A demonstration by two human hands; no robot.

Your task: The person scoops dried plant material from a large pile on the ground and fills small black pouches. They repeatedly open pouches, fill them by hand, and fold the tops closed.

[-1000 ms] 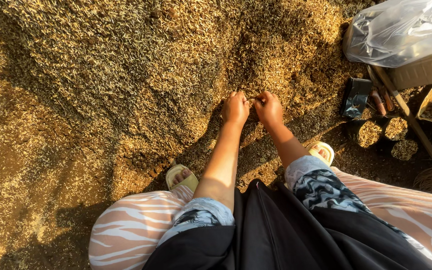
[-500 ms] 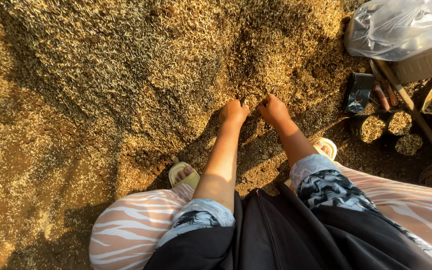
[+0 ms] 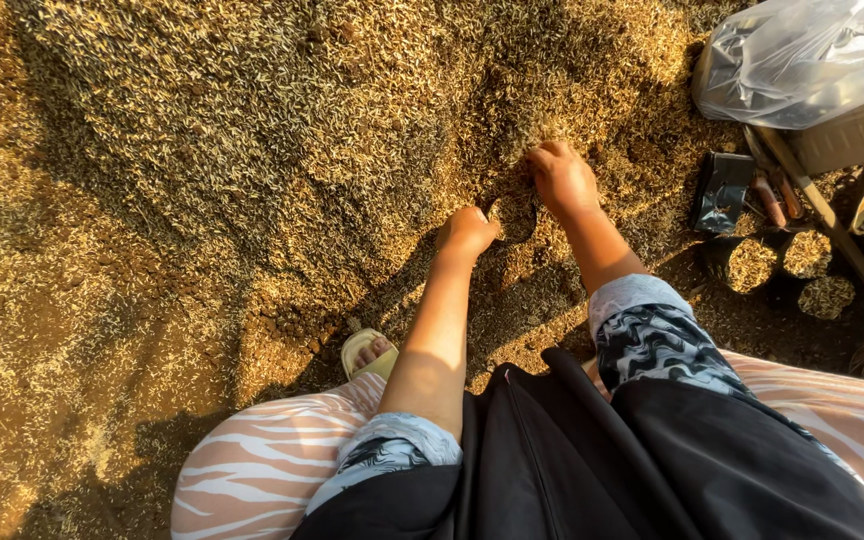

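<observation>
Head view: a big heap of rice husk (image 3: pixel 282 150) covers the ground in front of the squatting person.
Handling: husk looks light, dry and loose; I judge it slips away, so scoop it from below.
Left hand (image 3: pixel 467 232): fingers curled shut, resting on the husk.
Right hand (image 3: pixel 562 178): fingers pressed together, dug into the husk.
Between hands: a small dark pot (image 3: pixel 514 216), partly filled.
Around: filled small pots (image 3: pixel 752 265) to the right, clear plastic bag (image 3: pixel 802 60), pale sandal (image 3: pixel 370 352).

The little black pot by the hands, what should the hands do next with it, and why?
Probably the right hand should sweep husks into the small pot that the left hand steadies. Filled pots already stand nearby.
</observation>
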